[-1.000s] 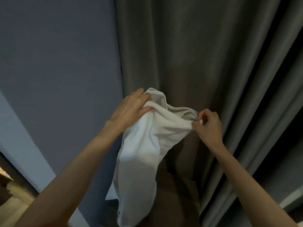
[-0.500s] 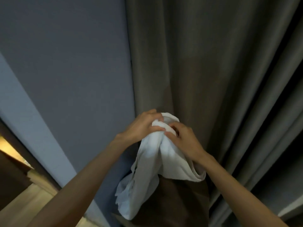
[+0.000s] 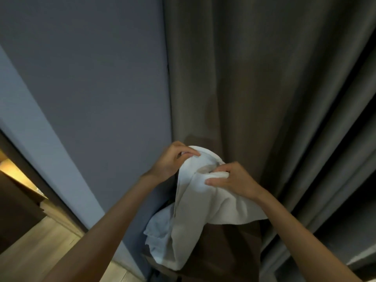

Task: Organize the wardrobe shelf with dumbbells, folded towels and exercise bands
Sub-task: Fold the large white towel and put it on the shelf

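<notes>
The left hand (image 3: 171,161) pinches the top hem of a soft white terry towel (image 3: 199,212) with curled fingers. Just beside it, the right hand (image 3: 234,180) grips a bunched fold of the same cloth between thumb and fingers. The towel hangs crumpled below both hands, in front of the pleated grey-brown curtain (image 3: 264,88) behind them. This looks like the folding step. Next, the edges likely need to be matched up and the cloth smoothed flat before it goes on a shelf, and no shelf is in view.
</notes>
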Demonstrator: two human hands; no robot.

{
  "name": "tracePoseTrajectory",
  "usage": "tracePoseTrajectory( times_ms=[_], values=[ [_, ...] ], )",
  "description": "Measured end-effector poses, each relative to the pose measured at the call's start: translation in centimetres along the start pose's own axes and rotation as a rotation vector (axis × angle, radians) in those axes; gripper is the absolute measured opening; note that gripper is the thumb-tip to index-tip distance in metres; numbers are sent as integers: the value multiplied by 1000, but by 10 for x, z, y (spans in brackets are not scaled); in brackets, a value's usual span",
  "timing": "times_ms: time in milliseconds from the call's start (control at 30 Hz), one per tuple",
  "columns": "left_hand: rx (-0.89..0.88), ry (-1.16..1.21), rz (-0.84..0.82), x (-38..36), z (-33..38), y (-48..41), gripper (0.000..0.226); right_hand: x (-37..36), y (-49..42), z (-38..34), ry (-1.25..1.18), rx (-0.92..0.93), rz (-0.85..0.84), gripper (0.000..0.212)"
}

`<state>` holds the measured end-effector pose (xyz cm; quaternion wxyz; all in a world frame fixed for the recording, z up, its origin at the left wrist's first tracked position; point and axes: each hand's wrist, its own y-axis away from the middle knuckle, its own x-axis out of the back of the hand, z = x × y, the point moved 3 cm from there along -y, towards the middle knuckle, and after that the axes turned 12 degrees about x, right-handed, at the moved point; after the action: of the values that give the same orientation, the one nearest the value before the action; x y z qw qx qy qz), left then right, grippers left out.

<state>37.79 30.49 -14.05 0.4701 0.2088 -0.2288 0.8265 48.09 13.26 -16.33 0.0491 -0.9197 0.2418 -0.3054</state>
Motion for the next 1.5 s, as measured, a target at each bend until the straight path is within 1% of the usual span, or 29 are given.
tracePoseTrajectory(
  times_ms=[67, 133, 233, 267, 333, 367, 400, 467, 533, 567, 633, 700, 767, 833, 900, 967, 1067, 1100, 1167, 1233, 1267, 1300, 1367, 1500],
  values=[
    [26, -32, -22, -4, -4, 5, 23, -1, 2, -2, -43, 17, -9, 18],
    [37, -48, -6, -7, -10, 10, 25, 0, 3, -5, -95, 31, 21, 15],
    [83, -94, 26, -8, -26, 12, 24, 4, 4, -12, -146, 10, 23, 23],
    [105, -92, 28, -7, -31, 12, 21, 7, 4, -15, -166, 25, 27, 24],
    [178, 26, 9, -2, -29, 13, 9, 13, 3, -22, -202, 66, 35, 25],
    [184, 67, -9, 0, -28, 14, 16, 15, 1, -25, -211, 81, 34, 26],
    [162, 49, -48, 0, -28, 13, 24, 16, 0, -27, -213, 95, 37, 27],
    [159, 43, -132, -2, -33, 16, 26, 15, -5, -26, -219, 97, 68, 26],
    [168, -14, -126, -2, -33, 23, 29, 14, -8, -21, -246, 74, 116, 22],
    [215, 53, -145, -3, -36, 23, 35, 14, -8, -18, -253, 67, 134, 20],
    [312, 271, -177, -2, -37, 23, 49, 14, -8, -12, -236, 69, 131, 18],
    [392, 380, -250, 1, -35, 22, 49, 14, -7, -9, -219, 87, 107, 17],
    [369, 247, -268, 3, -36, 21, 48, 15, -8, -7, -203, 99, 102, 18],
    [356, 160, -201, 3, -36, 17, 33, 17, -10, -4, -178, 96, 84, 17],
    [334, 166, -133, 4, -30, 13, 20, 17, -12, -3, -93, 101, 30, 18],
    [305, 166, -109, 6, -27, 11, 14, 18, -12, -1, 10, 104, -34, 18],
    [250, 171, -105, 12, -21, 8, 9, 23, -11, 4, 188, 100, -69, 13],
    [220, 152, -81, 15, -18, 7, 10, 25, -9, 7, 286, 104, -75, 16],
    [129, 72, -5, 20, -8, 2, 8, 31, -6, 17, 484, 76, -98, 37],
    [33, -3, 92, 28, 3, -3, 13, 41, 0, 30, 638, -36, -134, 62],
    [3, -13, 146, 34, 8, -6, 15, 46, 3, 37, 726, -92, -165, 70],
    [-16, -9, 190, 40, 14, -9, 16, 51, 6, 41, 814, -125, -194, 73],
    [-55, 2, 253, 52, 25, -14, 16, 60, 9, 43, 919, -130, -214, 70],
    [-92, -14, 308, 73, 46, -20, 13, 77, 7, 31, 1091, -92, -117, 67]
  ],
)
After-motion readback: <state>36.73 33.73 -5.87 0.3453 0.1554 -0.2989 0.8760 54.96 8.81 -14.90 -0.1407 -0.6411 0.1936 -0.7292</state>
